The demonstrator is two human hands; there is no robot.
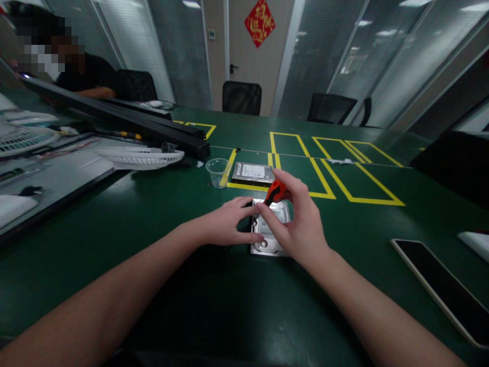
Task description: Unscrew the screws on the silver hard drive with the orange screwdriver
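A silver hard drive (269, 243) lies flat on the green table, just in front of me. My left hand (228, 223) rests on its left edge, thumb and fingers pressing the casing. My right hand (297, 220) holds a screwdriver with an orange and black handle (275, 192), tip pointing down onto the drive's top. A second hard drive (252, 173) lies farther back, on a yellow tape line.
A clear plastic cup (217, 172) stands left of the far drive. A white fan grille (139, 157) and long black bars (126, 120) lie at the left. A dark tablet (443, 288) lies at the right. Another person sits at the far left. Yellow tape boxes (344, 168) mark the table.
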